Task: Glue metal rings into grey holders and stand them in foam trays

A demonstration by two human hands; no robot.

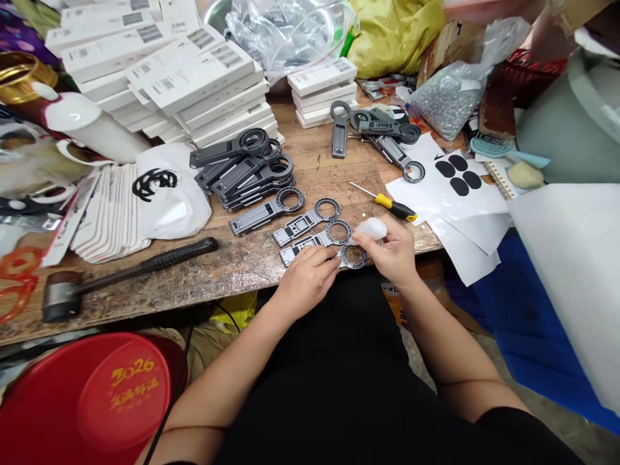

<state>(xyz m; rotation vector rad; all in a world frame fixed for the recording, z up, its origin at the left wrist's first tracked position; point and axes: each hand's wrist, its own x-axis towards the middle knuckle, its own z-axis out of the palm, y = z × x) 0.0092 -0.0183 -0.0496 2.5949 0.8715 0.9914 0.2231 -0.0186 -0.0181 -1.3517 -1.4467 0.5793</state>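
Fingers of the right hand [393,253] close around a small translucent white bottle [372,228], tipped toward a ring-ended grey holder [353,256] at the near edge of the wooden bench [194,278]. Left hand [306,276] rests fingertips on the same holder's flat bar, fingers curled, pressing it down (grasp itself not visible). Two like holders [310,226] lie just beyond, side by side; a stack of darker ones [247,169] sits farther back. Yellow-handled screwdriver [392,205] lies just right of the bottle, touching white paper sheets [450,200] that overhang the bench edge. Black mallet [121,274] lies well left. Bare wood between mallet and hands is open.
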